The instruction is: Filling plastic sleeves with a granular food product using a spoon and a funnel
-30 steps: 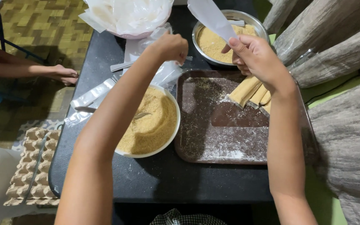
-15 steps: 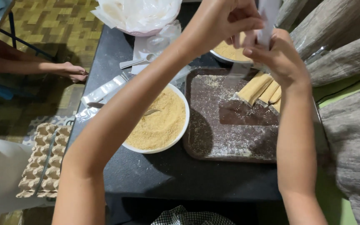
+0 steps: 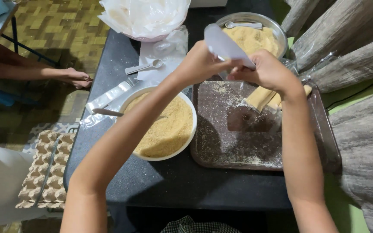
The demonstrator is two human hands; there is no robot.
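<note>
Both hands, left hand [image 3: 201, 64] and right hand [image 3: 268, 71], pinch one translucent wrapper strip [image 3: 225, 45], long axis slanting up-left, over two bowls of crumbs

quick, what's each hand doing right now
Left hand: closed, pinching the clear plastic sleeve.
Right hand: closed on the same sleeve, above the brown tray.

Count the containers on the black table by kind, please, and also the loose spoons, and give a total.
White bowl of brown crumbs: 1
Metal bowl of crumbs: 1
Pink bowl of white sheets: 1
Brown tray: 1
White spoon on the table: 1
White spoon in the metal bowl: 1
Total: 6
</note>
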